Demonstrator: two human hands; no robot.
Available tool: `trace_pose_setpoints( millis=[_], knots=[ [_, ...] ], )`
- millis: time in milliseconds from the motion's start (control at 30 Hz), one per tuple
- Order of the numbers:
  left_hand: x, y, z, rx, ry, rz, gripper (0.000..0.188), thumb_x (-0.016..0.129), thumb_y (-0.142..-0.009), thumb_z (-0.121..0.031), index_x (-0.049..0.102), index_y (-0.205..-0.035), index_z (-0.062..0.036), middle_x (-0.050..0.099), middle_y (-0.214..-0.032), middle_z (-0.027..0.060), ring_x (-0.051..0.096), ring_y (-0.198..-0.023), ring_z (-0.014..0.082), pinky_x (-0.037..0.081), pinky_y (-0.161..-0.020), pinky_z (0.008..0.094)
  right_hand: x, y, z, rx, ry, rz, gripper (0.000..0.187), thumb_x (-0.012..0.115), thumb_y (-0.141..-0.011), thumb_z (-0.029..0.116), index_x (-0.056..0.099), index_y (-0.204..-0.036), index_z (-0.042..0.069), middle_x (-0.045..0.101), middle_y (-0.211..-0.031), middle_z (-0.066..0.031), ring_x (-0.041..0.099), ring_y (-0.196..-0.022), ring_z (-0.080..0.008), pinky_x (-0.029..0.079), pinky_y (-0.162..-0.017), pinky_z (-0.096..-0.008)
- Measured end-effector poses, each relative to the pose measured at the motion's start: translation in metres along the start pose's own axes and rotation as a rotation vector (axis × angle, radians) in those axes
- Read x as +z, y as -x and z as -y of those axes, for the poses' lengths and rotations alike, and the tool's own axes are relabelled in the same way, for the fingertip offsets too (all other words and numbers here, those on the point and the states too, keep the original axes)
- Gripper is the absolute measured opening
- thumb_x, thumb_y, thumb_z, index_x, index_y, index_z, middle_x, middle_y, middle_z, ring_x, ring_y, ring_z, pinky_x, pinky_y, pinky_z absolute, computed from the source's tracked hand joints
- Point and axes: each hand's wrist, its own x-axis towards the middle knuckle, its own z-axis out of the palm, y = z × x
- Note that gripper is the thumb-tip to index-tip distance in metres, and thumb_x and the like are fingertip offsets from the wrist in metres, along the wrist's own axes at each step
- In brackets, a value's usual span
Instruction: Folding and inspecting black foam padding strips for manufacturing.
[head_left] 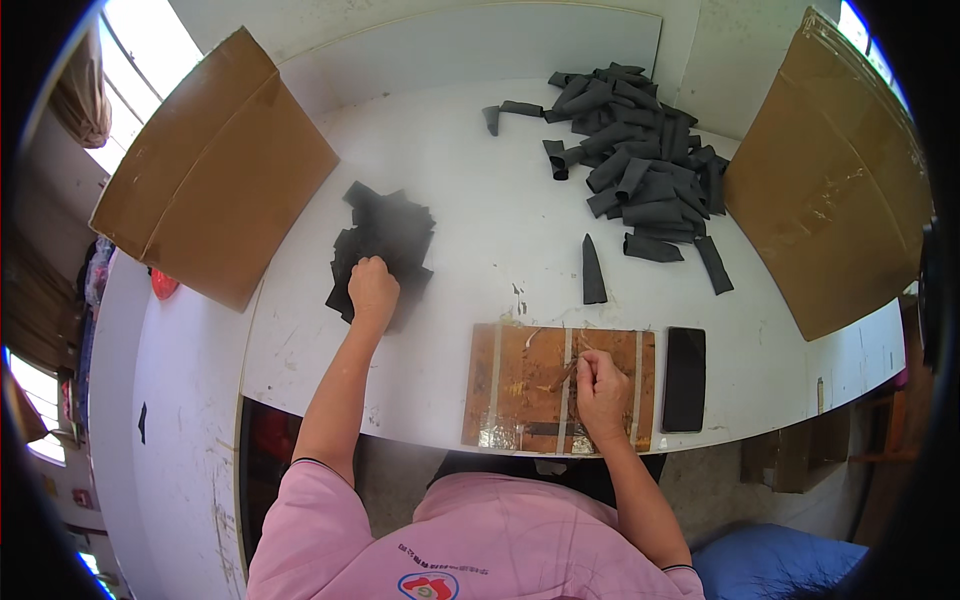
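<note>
My left hand (373,290) reaches to a heap of flat dark grey pieces (385,222) on the left of the table. Its fingers are curled closed against the near side of that heap, and what lies between them is hidden. Over a worn brown board (515,375) at the table's front edge, my right hand (603,395) is closed in a pinch. A thin brown stick (565,374) juts leftward from its fingertips. One dark grey tapered tube (593,270) lies alone beyond the board.
A large pile of dark grey tubes (650,190) covers the back right. Cardboard panels stand at the left (215,170) and right (825,180). Beside the board's right edge lies a black phone (684,380). A white panel (480,45) rises behind the table.
</note>
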Motion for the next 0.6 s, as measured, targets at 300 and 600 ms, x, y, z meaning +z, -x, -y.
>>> trace_pose_setpoints(
  millis=[300, 600],
  knots=[
    [0.005, -0.005, 0.012, 0.051, 0.025, -0.155, 0.018, 0.062, -0.065, -0.006, 0.055, -0.078, 0.0052, 0.057, -0.081, 0.0204, 0.056, -0.078, 0.0356, 0.046, -0.068, 0.042, 0.002, -0.003, -0.001, -0.013, 0.006, -0.007, 0.006, 0.055, -0.075, 0.005, 0.053, -0.08, 0.004, 0.057, -0.063, -0.0131, 0.057, -0.056, -0.0293, 0.044, -0.05, -0.0362],
    [0.017, -0.014, 0.015, 0.057, -0.058, -0.17, 0.015, 0.055, -0.065, -0.004, 0.05, -0.078, 0.0015, 0.057, -0.078, 0.0206, 0.055, -0.075, 0.0368, 0.045, -0.068, 0.0432, -0.001, 0.0, -0.004, -0.018, 0.097, -0.001, 0.008, 0.052, -0.079, 0.012, 0.053, -0.082, 0.005, 0.058, -0.07, -0.0143, 0.058, -0.063, -0.0301, 0.045, -0.053, -0.0376]
  ],
)
